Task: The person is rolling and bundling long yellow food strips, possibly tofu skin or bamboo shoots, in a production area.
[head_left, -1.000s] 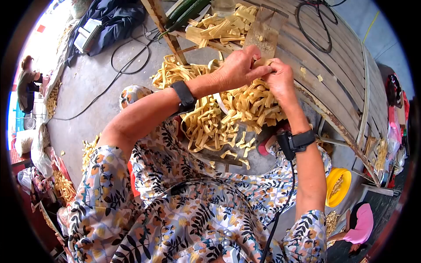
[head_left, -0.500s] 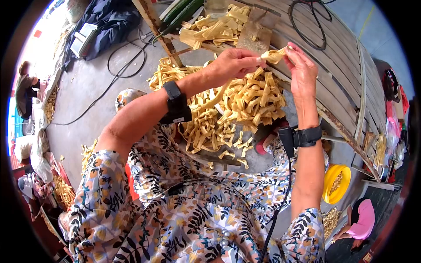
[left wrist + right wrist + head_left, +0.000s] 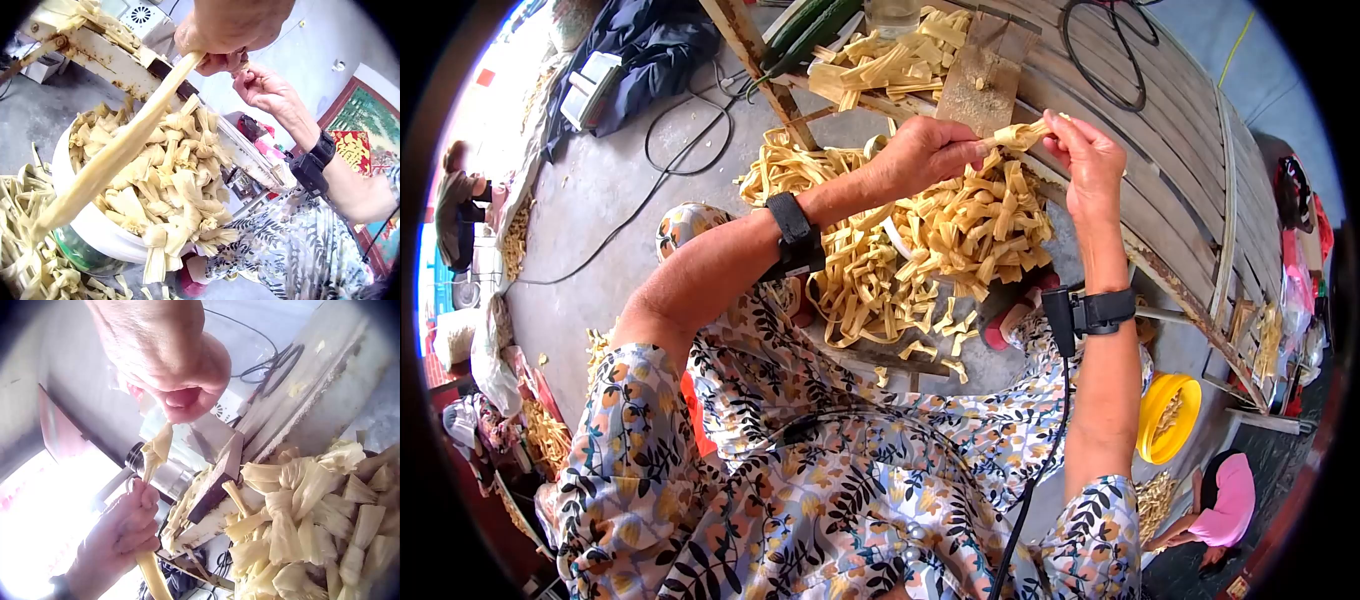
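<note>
Fingers of your left hand (image 3: 925,155) are grasping the knotted strip (image 3: 1020,134) above the far side of the bucket (image 3: 112,239); your right hand (image 3: 1092,165) is pinching its end. Both are holding farther apart than a second ago, baring it between them.

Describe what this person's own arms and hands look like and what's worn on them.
The left hand and right hand are ungloved. A black strap circles the left wrist; another black band on the right carries a black boxy device with a thin black cable. Pale cloth sleeves, leaving the forearms bare, show black, orange and yellow leaf prints.
</note>
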A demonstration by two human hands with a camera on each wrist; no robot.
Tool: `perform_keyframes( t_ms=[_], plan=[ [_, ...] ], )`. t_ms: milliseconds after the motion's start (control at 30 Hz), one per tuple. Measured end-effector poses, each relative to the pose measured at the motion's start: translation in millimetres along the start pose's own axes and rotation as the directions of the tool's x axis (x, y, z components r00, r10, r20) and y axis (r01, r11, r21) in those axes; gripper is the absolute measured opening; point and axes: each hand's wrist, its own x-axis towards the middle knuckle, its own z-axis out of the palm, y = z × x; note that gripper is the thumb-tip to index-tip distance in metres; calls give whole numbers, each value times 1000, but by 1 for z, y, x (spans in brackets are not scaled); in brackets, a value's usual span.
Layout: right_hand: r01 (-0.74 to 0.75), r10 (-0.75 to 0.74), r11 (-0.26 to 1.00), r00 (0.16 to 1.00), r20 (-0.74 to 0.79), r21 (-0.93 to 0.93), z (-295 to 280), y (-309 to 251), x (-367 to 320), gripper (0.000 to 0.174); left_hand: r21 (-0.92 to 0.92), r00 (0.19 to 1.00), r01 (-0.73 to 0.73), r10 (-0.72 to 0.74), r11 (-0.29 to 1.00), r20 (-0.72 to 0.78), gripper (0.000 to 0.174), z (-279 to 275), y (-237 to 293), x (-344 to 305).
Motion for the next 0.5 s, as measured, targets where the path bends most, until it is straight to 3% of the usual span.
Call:
perform_keyframes(
  t_ms=[100, 200, 300, 333, 433, 500],
  plan=[
    [-48, 48, 999, 999, -24, -6, -5, 1, 1, 14, -22, 1000, -12, 12, 1000, -4, 27, 2, -3, -2],
    [-62, 62, 998, 998, 24, 6, -6, -2, -2, 17, 75, 997, -70, 71, 995, -17, 25, 0, -1, -4],
    [-101, 115, 992, 972, 206, -79, -7, -9, -10, 27, 60, 994, -88, 92, 994, -67, 23, -4, -6, -4],
    [-180, 206, 977, 934, 293, -116, -7, -8, -11, 37, 69, 994, -79, 83, 995, -64, 21, -4, -7, -4],
    [-166, 227, 968, 901, 371, -189, 16, -4, -24, 28, 94, 994, -85, 91, 992, -62, 18, -5, -6, -4],
    [-159, 164, 986, 887, 432, -48, 15, 9, -20, 23, 107, 987, -139, 147, 984, -70, 21, -2, -7, -3]
  ],
)
